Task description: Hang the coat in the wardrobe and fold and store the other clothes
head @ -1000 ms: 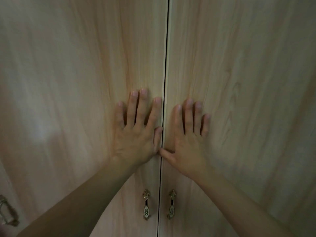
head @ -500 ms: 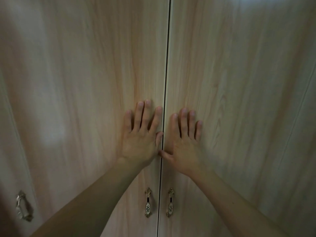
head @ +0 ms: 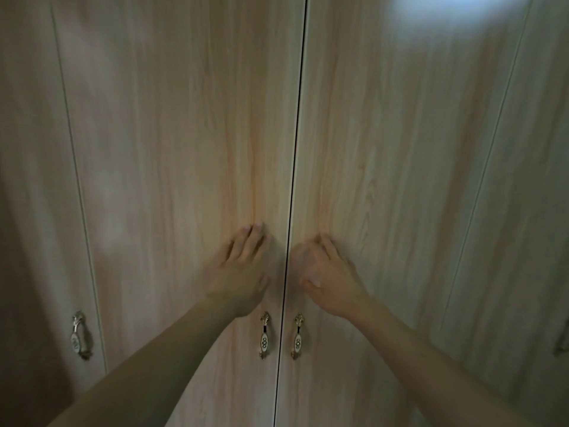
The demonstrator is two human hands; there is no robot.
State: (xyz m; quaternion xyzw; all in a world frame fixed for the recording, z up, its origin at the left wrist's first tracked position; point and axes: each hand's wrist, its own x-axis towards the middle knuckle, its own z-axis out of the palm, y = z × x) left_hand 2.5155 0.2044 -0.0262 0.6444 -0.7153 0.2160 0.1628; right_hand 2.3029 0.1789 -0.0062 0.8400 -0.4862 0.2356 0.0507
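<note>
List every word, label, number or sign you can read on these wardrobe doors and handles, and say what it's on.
Wardrobe doors: no words, labels or numbers on the wood.
Left centre handle: dark marks on its oval plate, too small to read.
Right centre handle: the same marks, unreadable.
Far-left handle: marks on its plate are blurred, unreadable.

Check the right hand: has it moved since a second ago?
Yes. The right hand has slid down the door, closer to the handle below it.
</note>
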